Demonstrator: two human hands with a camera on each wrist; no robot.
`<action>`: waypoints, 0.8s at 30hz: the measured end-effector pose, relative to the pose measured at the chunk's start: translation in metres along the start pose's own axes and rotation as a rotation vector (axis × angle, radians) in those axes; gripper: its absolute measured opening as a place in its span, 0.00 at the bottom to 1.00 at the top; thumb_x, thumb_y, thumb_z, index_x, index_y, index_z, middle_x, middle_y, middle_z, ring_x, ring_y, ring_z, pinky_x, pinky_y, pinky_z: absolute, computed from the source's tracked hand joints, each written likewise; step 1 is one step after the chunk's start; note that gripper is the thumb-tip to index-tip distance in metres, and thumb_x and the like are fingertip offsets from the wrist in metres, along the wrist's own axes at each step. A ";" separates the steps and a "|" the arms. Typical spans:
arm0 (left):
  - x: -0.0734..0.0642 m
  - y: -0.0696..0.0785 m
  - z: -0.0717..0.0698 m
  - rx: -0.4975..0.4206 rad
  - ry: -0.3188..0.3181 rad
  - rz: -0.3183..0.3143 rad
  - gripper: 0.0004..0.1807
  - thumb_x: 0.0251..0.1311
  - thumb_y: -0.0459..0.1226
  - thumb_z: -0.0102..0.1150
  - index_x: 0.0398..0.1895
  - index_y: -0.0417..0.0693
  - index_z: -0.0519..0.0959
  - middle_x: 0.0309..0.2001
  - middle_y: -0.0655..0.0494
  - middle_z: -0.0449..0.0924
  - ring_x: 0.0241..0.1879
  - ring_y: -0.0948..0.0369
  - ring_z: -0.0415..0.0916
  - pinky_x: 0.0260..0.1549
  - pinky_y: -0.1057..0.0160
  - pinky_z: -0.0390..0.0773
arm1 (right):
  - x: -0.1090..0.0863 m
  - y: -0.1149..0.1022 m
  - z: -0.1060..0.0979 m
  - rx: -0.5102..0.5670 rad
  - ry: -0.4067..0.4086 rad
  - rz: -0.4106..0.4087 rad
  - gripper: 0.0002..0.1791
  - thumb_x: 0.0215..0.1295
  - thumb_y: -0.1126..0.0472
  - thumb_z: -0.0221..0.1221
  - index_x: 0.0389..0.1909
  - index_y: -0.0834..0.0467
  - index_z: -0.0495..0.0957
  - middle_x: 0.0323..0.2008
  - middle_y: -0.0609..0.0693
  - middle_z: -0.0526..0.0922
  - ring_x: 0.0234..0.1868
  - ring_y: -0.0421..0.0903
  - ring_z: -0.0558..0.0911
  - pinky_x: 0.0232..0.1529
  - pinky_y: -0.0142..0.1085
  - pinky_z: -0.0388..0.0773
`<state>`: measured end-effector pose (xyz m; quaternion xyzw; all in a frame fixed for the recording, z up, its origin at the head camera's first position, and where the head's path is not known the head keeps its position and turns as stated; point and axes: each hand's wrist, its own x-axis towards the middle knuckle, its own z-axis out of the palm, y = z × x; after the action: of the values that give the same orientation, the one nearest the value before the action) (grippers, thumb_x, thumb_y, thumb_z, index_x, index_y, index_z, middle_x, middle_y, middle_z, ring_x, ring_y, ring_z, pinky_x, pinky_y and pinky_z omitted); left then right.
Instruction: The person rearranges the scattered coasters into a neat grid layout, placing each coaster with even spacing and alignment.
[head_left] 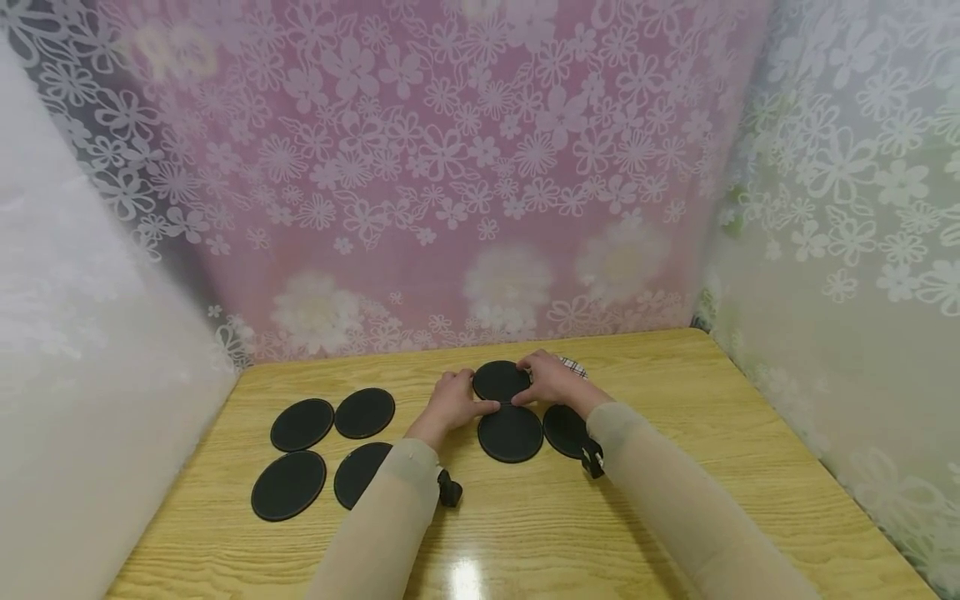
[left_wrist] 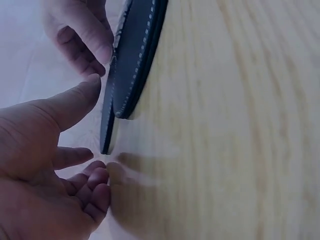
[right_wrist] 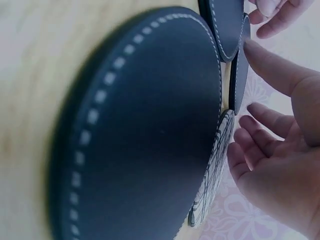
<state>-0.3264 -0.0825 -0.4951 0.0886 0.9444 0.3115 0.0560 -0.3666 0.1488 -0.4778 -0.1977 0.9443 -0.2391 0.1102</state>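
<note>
Though matte black, pale-stitched round discs [head_left: 501, 382] on a wood-grained table [head_left: 525, 542]

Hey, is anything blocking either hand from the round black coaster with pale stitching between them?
Nothing visible: the left hand and the right hand are at opposite sides of that round black coaster with pale stitching. A second round black coaster lies on its near side, blocking neither hand.

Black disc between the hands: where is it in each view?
Head: black disc below centre, slightly right.
Left wrist: black disc nearly edge-on, left of centre.
Right wrist: black disc foreshortened, upper right.
Shared landmark: the disc nearer the wearer, partly covering it in both wrist views.
</note>
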 end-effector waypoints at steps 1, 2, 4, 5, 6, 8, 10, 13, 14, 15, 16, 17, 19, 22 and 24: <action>-0.002 0.001 -0.001 -0.002 -0.001 0.001 0.48 0.70 0.54 0.76 0.83 0.37 0.67 0.74 0.33 0.69 0.74 0.38 0.68 0.70 0.39 0.73 | -0.001 0.000 0.001 -0.001 0.017 -0.004 0.41 0.70 0.50 0.77 0.76 0.65 0.75 0.74 0.67 0.71 0.73 0.67 0.73 0.71 0.61 0.73; -0.003 0.001 -0.002 -0.006 -0.001 0.000 0.48 0.70 0.54 0.76 0.83 0.37 0.67 0.74 0.32 0.69 0.74 0.37 0.68 0.70 0.39 0.73 | -0.001 0.000 0.003 -0.002 0.034 -0.008 0.40 0.71 0.50 0.77 0.76 0.66 0.75 0.73 0.67 0.72 0.72 0.67 0.73 0.70 0.62 0.73; -0.006 0.002 -0.002 -0.015 0.001 -0.005 0.48 0.71 0.53 0.75 0.84 0.38 0.65 0.75 0.32 0.68 0.75 0.37 0.67 0.71 0.39 0.73 | -0.002 -0.001 0.006 -0.022 0.071 -0.017 0.40 0.71 0.50 0.76 0.75 0.67 0.75 0.72 0.68 0.73 0.71 0.67 0.74 0.69 0.62 0.74; -0.007 0.002 -0.003 -0.020 0.004 -0.008 0.48 0.71 0.52 0.75 0.85 0.39 0.65 0.76 0.32 0.67 0.75 0.37 0.67 0.71 0.38 0.72 | -0.003 -0.002 0.007 -0.031 0.088 -0.016 0.40 0.71 0.50 0.76 0.75 0.67 0.75 0.72 0.68 0.74 0.70 0.67 0.74 0.69 0.62 0.74; -0.008 0.003 -0.003 -0.025 0.008 -0.010 0.48 0.72 0.52 0.75 0.85 0.39 0.65 0.76 0.32 0.66 0.76 0.37 0.67 0.71 0.38 0.72 | -0.004 -0.004 0.008 -0.037 0.102 -0.013 0.40 0.71 0.49 0.76 0.75 0.66 0.75 0.72 0.68 0.74 0.71 0.67 0.74 0.70 0.62 0.73; -0.011 0.003 -0.004 -0.027 0.021 -0.004 0.48 0.72 0.51 0.75 0.85 0.39 0.65 0.76 0.31 0.66 0.75 0.37 0.68 0.71 0.38 0.72 | -0.005 -0.007 0.010 -0.049 0.125 -0.003 0.41 0.71 0.48 0.76 0.76 0.66 0.75 0.72 0.67 0.75 0.71 0.67 0.74 0.70 0.62 0.73; -0.013 0.003 -0.005 -0.026 0.038 0.010 0.47 0.72 0.51 0.75 0.85 0.39 0.65 0.75 0.32 0.67 0.74 0.37 0.70 0.70 0.38 0.73 | -0.006 -0.011 0.012 -0.063 0.144 0.003 0.42 0.71 0.47 0.76 0.77 0.65 0.74 0.72 0.66 0.75 0.72 0.67 0.74 0.70 0.62 0.73; -0.017 0.003 -0.007 -0.011 0.062 0.031 0.47 0.71 0.51 0.76 0.84 0.40 0.66 0.74 0.32 0.68 0.73 0.38 0.71 0.69 0.37 0.74 | -0.008 -0.017 0.015 -0.072 0.154 0.007 0.43 0.72 0.46 0.75 0.78 0.65 0.72 0.74 0.66 0.75 0.74 0.67 0.73 0.72 0.62 0.72; -0.019 0.003 -0.008 -0.006 0.068 0.034 0.47 0.71 0.51 0.76 0.84 0.40 0.66 0.75 0.33 0.68 0.73 0.38 0.70 0.69 0.37 0.74 | -0.009 -0.019 0.016 -0.079 0.156 0.002 0.43 0.72 0.46 0.75 0.78 0.66 0.72 0.74 0.67 0.74 0.74 0.67 0.73 0.72 0.63 0.71; -0.020 0.002 -0.008 -0.002 0.075 0.036 0.47 0.71 0.51 0.76 0.84 0.40 0.66 0.75 0.33 0.68 0.73 0.38 0.70 0.69 0.37 0.74 | -0.010 -0.021 0.017 -0.086 0.155 -0.001 0.44 0.72 0.45 0.74 0.79 0.66 0.72 0.74 0.67 0.74 0.75 0.67 0.73 0.73 0.63 0.71; -0.022 0.002 -0.009 0.001 0.081 0.036 0.47 0.71 0.51 0.76 0.84 0.41 0.66 0.76 0.33 0.67 0.74 0.37 0.69 0.70 0.37 0.74 | -0.012 -0.023 0.018 -0.091 0.154 -0.005 0.44 0.73 0.45 0.74 0.79 0.66 0.71 0.75 0.67 0.73 0.75 0.67 0.72 0.73 0.63 0.71; -0.023 0.002 -0.010 0.006 0.086 0.036 0.47 0.71 0.51 0.76 0.85 0.41 0.66 0.76 0.33 0.67 0.75 0.37 0.68 0.70 0.36 0.73 | -0.013 -0.025 0.019 -0.088 0.152 -0.008 0.45 0.73 0.45 0.74 0.79 0.66 0.70 0.76 0.68 0.73 0.76 0.68 0.72 0.74 0.63 0.70; -0.026 0.002 -0.012 0.020 0.097 0.039 0.48 0.70 0.52 0.76 0.85 0.41 0.66 0.77 0.33 0.67 0.75 0.36 0.68 0.70 0.35 0.73 | -0.016 -0.029 0.020 -0.088 0.152 -0.014 0.45 0.73 0.45 0.74 0.80 0.67 0.70 0.76 0.68 0.72 0.77 0.68 0.71 0.75 0.63 0.69; -0.034 0.003 -0.017 0.043 0.109 0.041 0.48 0.71 0.53 0.76 0.85 0.41 0.66 0.78 0.34 0.67 0.76 0.36 0.67 0.71 0.35 0.72 | -0.019 -0.036 0.022 -0.087 0.149 -0.018 0.46 0.74 0.44 0.73 0.81 0.66 0.68 0.78 0.67 0.71 0.79 0.67 0.69 0.77 0.62 0.67; -0.039 0.001 -0.020 0.067 0.117 0.042 0.48 0.71 0.53 0.75 0.85 0.41 0.66 0.79 0.35 0.67 0.77 0.37 0.67 0.71 0.36 0.72 | -0.021 -0.040 0.024 -0.090 0.147 -0.024 0.47 0.73 0.44 0.73 0.81 0.65 0.68 0.79 0.67 0.70 0.80 0.66 0.68 0.77 0.62 0.66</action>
<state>-0.2911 -0.1010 -0.4762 0.0918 0.9539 0.2855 -0.0089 -0.3274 0.1159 -0.4767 -0.1958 0.9571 -0.2116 0.0289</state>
